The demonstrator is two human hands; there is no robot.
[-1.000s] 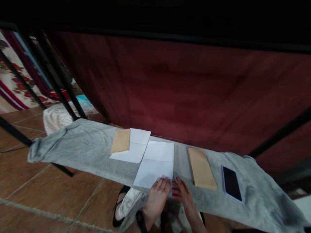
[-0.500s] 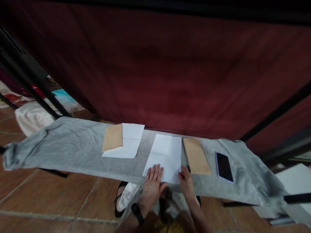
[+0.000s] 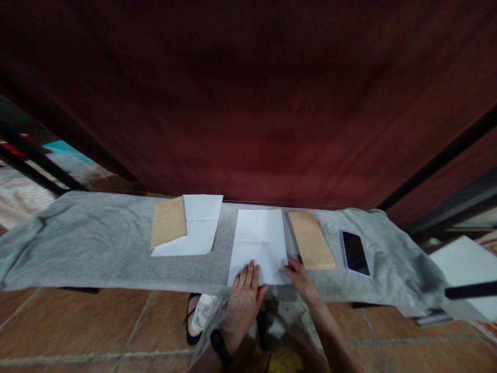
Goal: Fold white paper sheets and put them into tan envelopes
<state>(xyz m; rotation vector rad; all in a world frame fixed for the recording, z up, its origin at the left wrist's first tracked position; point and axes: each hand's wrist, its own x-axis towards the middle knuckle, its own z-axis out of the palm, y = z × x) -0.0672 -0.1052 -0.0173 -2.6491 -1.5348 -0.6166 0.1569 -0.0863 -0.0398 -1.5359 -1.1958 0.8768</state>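
A white sheet of paper with crossing fold creases lies flat on the grey cloth in front of me. My left hand rests palm down on its near left part, fingers stretched out. At the sheet's right edge, near the lower corner, my right hand has its fingers bent and closed on the paper's edge. Just right of the sheet lies a stack of brown envelopes. To the left, one brown envelope overlaps a second creased white sheet.
A phone with a pale purple edge lies right of the envelopes. Behind the cloth-covered surface hangs a dark red curtain. Black bars slant up on both sides. Tiled floor shows below, and white boards stand at the far right.
My view has tilted and shifted slightly. The middle sheet now lies straighter, its far edge turned a little to the left. Both hands stay on it.
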